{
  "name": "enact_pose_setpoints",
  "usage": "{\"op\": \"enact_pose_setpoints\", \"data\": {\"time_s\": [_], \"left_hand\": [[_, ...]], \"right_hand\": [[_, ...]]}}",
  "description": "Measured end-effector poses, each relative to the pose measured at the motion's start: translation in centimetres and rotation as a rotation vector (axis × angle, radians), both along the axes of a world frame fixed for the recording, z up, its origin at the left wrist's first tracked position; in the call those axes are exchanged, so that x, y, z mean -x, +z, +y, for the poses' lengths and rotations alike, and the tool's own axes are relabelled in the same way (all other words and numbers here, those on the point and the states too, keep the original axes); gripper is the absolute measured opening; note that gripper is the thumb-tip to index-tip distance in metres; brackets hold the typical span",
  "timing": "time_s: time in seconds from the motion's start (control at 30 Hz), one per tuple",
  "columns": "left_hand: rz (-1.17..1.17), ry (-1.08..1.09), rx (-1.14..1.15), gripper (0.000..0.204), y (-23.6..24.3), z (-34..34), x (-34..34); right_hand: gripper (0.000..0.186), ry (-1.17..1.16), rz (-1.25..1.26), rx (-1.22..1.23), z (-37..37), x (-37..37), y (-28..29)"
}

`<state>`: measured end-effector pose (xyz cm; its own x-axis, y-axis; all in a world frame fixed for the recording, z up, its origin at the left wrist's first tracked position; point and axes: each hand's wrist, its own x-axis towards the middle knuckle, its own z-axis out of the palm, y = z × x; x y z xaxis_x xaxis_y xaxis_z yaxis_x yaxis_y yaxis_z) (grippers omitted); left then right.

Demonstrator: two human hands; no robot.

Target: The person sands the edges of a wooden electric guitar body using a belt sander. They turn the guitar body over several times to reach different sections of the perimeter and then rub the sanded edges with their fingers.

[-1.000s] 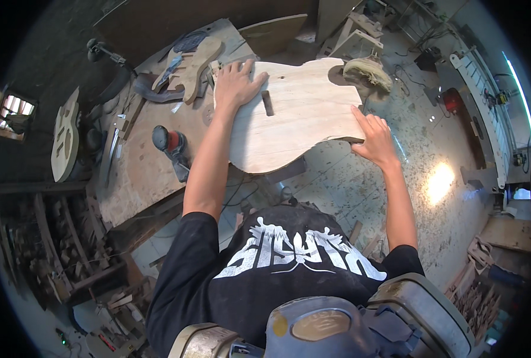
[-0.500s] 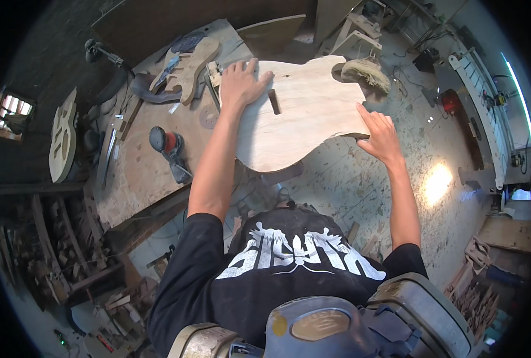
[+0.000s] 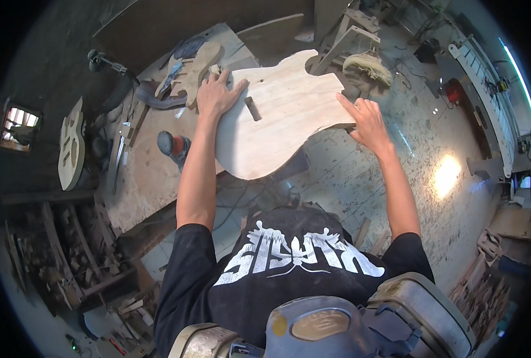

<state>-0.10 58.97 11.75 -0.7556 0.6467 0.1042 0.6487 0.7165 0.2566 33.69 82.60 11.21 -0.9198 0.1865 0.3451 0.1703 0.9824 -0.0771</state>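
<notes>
A pale, unfinished wooden guitar body (image 3: 283, 113) is between my hands, its broad face up and a small rectangular slot cut in it. My left hand (image 3: 216, 98) holds its left edge, thumb lying on the face and fingers over the rim. At the right end, by the neck side, my right hand (image 3: 370, 122) grips the edge with the index finger stretched along the face and the other fingers curled. The underside is hidden. Left of the body, an orange and black power sander (image 3: 174, 145) sits on the workbench (image 3: 140, 191), partly behind my left forearm.
More cut guitar-body wood (image 3: 202, 62) lies at the bench's back. Another guitar body (image 3: 71, 149) hangs at the left, above a rack of wood pieces (image 3: 68, 238). A round fluffy buffing wheel (image 3: 367, 70) stands beyond my right hand. Dust covers the tiled floor (image 3: 420, 131).
The guitar body has shifted left and turned slightly, its right end swinging away from me. Both hands have moved left with it. The view has shifted a little too.
</notes>
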Motion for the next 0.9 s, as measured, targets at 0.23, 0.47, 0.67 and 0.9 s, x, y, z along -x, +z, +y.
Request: {"op": "enact_pose_setpoints", "data": {"time_s": [0.23, 0.47, 0.67, 0.9], "left_hand": [[-0.042, -0.044, 0.030, 0.086, 0.6, -1.1, 0.5], [-0.264, -0.008, -0.015, 0.089, 0.2, -6.1, 3.3], [-0.348, 0.070, -0.007, 0.082, 0.9, -9.5, 2.2], [-0.291, 0.224, -0.104, 0.080, 0.5, -13.7, -2.1]], "right_hand": [[0.098, -0.011, 0.041, -0.016, 0.8, -0.3, -0.9], [0.094, 0.033, 0.055, 0.014, -0.9, 2.5, -1.6], [0.093, 0.037, 0.081, -0.101, 0.1, 6.4, -2.5], [0.086, 0.208, 0.067, -0.132, 0.7, 10.6, -2.0]]}}
